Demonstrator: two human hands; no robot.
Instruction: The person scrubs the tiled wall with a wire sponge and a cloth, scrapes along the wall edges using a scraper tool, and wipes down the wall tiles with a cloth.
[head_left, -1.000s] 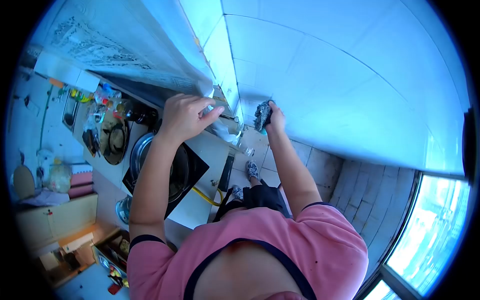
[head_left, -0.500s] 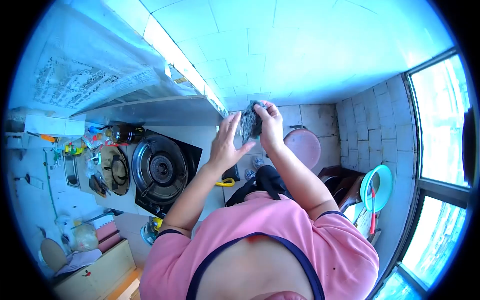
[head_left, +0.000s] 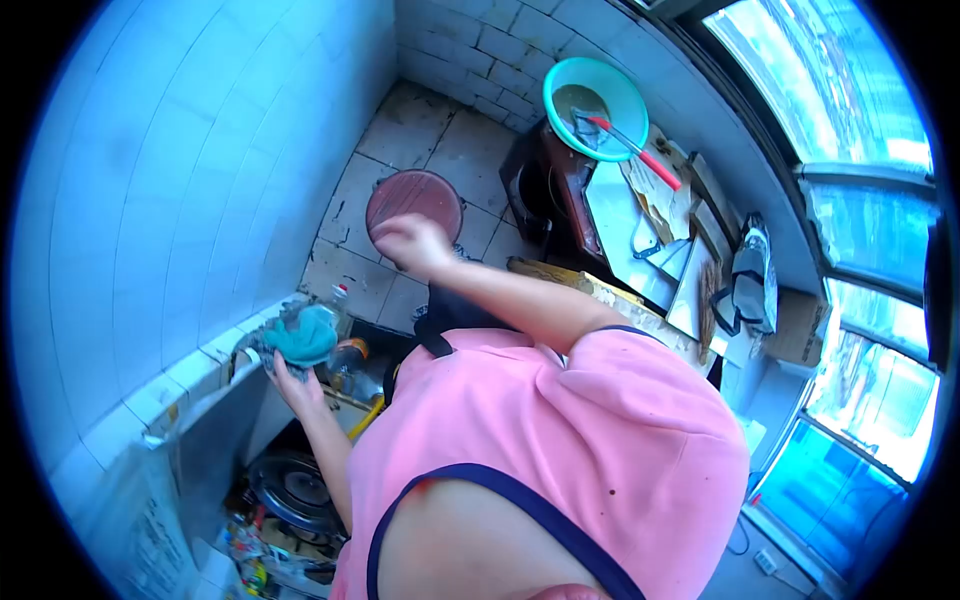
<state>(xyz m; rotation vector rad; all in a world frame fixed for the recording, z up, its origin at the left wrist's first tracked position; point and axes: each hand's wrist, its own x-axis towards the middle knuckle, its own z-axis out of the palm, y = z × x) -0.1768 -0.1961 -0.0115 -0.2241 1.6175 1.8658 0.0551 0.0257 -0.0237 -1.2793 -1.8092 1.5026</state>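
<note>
A teal cloth (head_left: pixel 303 337) with a dark grey part at its edge rests in my left hand (head_left: pixel 293 387), by the ledge at the foot of the tiled wall. The fingers of that hand are partly behind the cloth. My right hand (head_left: pixel 415 245) is out in front of me, over a round reddish-brown stool or lid (head_left: pixel 425 190) near the floor. Motion smears its fingers, and nothing shows in them.
A turquoise basin (head_left: pixel 625 90) with a red-handled tool (head_left: pixel 655 168) stands on dark brown furniture (head_left: pixel 570 190). Boards and clutter lie to its right, under the windows. Bottles (head_left: pixel 347 357) and a gas stove (head_left: pixel 295 488) are at lower left.
My view has swung right. The cloth, grey side showing earlier in my right hand, is now in my left with teal showing. My right hand has moved away from it.
</note>
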